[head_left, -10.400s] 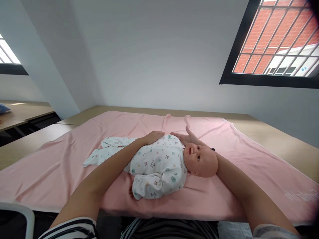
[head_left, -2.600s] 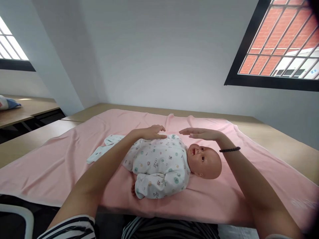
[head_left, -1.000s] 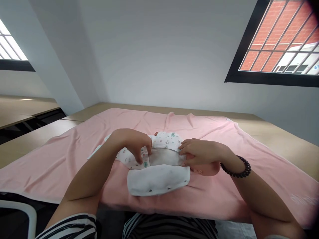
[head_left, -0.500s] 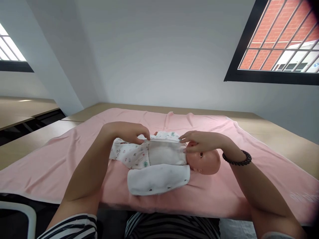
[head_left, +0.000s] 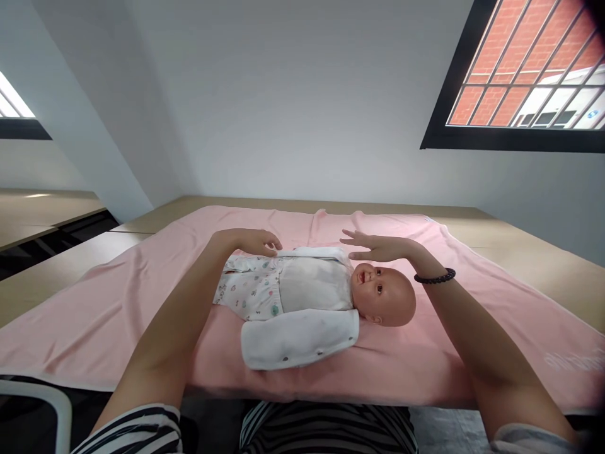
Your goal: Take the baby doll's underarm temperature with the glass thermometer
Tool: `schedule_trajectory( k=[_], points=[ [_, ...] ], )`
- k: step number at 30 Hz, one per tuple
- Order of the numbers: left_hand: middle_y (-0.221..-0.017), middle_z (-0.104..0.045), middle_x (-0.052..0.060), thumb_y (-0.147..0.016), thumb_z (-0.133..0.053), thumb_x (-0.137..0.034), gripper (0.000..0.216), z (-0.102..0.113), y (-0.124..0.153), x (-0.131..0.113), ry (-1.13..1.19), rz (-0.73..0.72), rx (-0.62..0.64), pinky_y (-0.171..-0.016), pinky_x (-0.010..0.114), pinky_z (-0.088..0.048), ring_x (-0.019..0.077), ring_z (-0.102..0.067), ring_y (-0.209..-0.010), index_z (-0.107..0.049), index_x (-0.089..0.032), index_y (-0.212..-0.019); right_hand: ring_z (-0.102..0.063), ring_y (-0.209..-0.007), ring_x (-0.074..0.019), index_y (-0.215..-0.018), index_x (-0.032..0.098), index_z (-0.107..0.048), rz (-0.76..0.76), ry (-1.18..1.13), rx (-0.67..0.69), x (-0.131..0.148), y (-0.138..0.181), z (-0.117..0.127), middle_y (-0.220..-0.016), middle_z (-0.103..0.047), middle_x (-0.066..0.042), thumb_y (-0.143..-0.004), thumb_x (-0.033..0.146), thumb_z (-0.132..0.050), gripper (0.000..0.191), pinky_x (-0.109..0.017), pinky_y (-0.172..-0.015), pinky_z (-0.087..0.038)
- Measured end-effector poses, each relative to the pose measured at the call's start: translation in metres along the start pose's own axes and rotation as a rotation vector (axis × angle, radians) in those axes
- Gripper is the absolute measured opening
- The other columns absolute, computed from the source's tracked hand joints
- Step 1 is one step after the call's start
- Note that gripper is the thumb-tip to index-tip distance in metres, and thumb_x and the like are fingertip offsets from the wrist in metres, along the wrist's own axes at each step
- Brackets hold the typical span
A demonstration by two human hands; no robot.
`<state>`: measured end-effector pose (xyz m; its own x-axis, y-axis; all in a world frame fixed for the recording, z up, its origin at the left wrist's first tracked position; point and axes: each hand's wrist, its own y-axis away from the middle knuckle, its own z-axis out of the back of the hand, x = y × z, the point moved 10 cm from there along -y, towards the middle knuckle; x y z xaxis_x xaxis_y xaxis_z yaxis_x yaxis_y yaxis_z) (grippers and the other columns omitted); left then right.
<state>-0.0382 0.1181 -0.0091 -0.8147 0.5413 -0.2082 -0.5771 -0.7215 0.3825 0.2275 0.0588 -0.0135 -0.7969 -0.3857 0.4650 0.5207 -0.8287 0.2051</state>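
A baby doll (head_left: 384, 295) lies on its back on a pink blanket (head_left: 118, 296), head to the right. Its patterned white sleepsuit (head_left: 250, 293) is spread open over the chest; one front flap (head_left: 297, 337) lies toward me and the other is folded to the far side. My left hand (head_left: 253, 242) rests on the far flap's edge, fingers curled on the cloth. My right hand (head_left: 378, 247) hovers flat and open just above the doll's far shoulder and head, holding nothing. A dark bead bracelet sits on that wrist.
The blanket covers a wooden table (head_left: 520, 252) set against a white wall. More wooden tabletops (head_left: 47, 211) stand at the left. A white chair edge (head_left: 42, 403) shows at the lower left. A barred window (head_left: 524, 69) is at the upper right.
Both hands pulled the sleepsuit's front apart; the near flap now lies toward me and the far one is laid back. My right hand has let go and lifted flat above the doll.
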Motion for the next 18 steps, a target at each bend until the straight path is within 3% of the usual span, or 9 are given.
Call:
schedule_trajectory(
  k=[3,7,10,13,18],
  points=[
    [-0.156,-0.049,0.007,-0.089,-0.048,-0.06,0.062,0.001,-0.002,-0.004,0.006,-0.026,-0.025,-0.104,0.041,-0.047,0.0306,-0.053,-0.131,-0.054,-0.032,-0.144,-0.038,-0.148,-0.0308,-0.153,0.035,-0.048,0.129,-0.072,-0.053,0.022,0.001,0.006,-0.162,-0.042,-0.002,-0.097,0.067,-0.047,0.064,-0.044,-0.117,-0.037],
    [-0.155,-0.05,0.005,-0.089,-0.049,-0.061,0.059,-0.008,-0.004,-0.012,0.01,-0.066,0.054,-0.103,0.04,-0.047,0.0298,-0.053,-0.132,-0.056,-0.034,-0.141,-0.06,-0.124,-0.0265,-0.132,0.028,-0.069,0.207,-0.112,0.086,0.036,-0.005,-0.012,-0.138,-0.066,-0.005,-0.098,0.065,-0.047,0.055,-0.038,-0.102,-0.047],
    [-0.154,-0.052,0.006,-0.089,-0.05,-0.063,0.061,-0.013,-0.002,-0.012,-0.006,-0.039,0.104,-0.103,0.04,-0.047,0.0308,-0.052,-0.134,-0.056,-0.034,-0.141,-0.067,-0.106,-0.0239,-0.119,0.025,-0.075,0.144,-0.124,0.112,0.025,-0.01,-0.02,-0.122,-0.074,-0.005,-0.094,0.066,-0.052,0.053,-0.034,-0.088,-0.052],
    [-0.154,-0.051,0.007,-0.088,-0.05,-0.064,0.063,-0.012,0.0,-0.014,-0.016,-0.033,0.102,-0.104,0.041,-0.047,0.0313,-0.052,-0.134,-0.055,-0.033,-0.143,-0.068,-0.097,-0.0208,-0.107,0.023,-0.077,0.186,-0.125,0.058,0.024,-0.011,-0.016,-0.108,-0.077,-0.003,-0.096,0.062,-0.051,0.049,-0.032,-0.084,-0.054],
    [-0.155,-0.05,0.007,-0.09,-0.049,-0.061,0.061,-0.01,0.005,-0.017,-0.021,-0.018,0.105,-0.104,0.041,-0.047,0.0303,-0.051,-0.136,-0.053,-0.032,-0.144,-0.068,-0.103,-0.0215,-0.111,0.017,-0.071,0.209,-0.113,0.024,0.029,-0.014,-0.014,-0.115,-0.073,-0.007,-0.097,0.053,-0.06,0.04,-0.04,-0.092,-0.055]
  ],
)
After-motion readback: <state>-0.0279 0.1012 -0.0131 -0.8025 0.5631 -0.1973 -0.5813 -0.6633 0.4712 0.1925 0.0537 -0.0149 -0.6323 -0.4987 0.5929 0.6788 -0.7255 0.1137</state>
